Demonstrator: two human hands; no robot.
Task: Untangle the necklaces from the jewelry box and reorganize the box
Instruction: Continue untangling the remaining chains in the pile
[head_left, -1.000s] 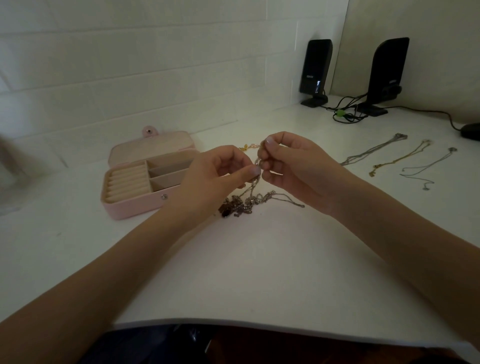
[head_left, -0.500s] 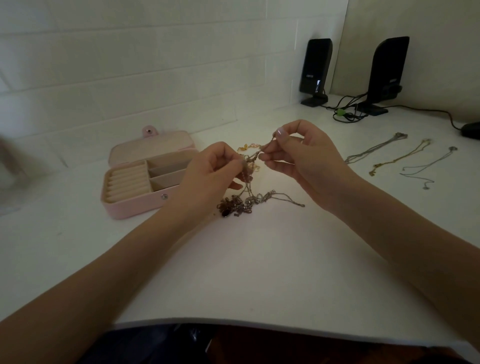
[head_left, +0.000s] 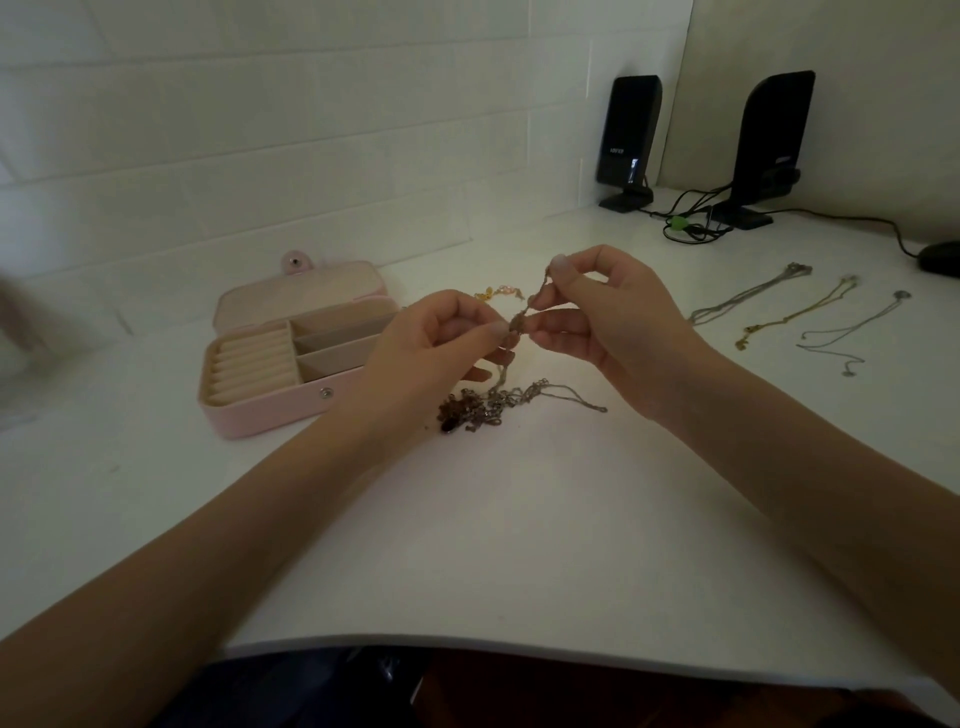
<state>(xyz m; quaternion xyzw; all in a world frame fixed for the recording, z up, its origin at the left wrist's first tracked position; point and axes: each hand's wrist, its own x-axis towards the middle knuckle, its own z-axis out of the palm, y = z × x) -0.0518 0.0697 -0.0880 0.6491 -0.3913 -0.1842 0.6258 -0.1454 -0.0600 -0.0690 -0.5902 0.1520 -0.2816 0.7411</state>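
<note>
Pinching a knot in the tangled necklaces (head_left: 498, 400), the left hand (head_left: 441, 343) and right hand (head_left: 608, 312) are lifting it above the desk (head_left: 519, 519), right of the jewelry box (head_left: 291, 358). Light, limp, snag-prone chains are wanting fingertip holds beside the knot.

Three laid-out necklaces (head_left: 748, 300), two speakers (head_left: 628, 140), one jewelry box (head_left: 291, 358).
</note>
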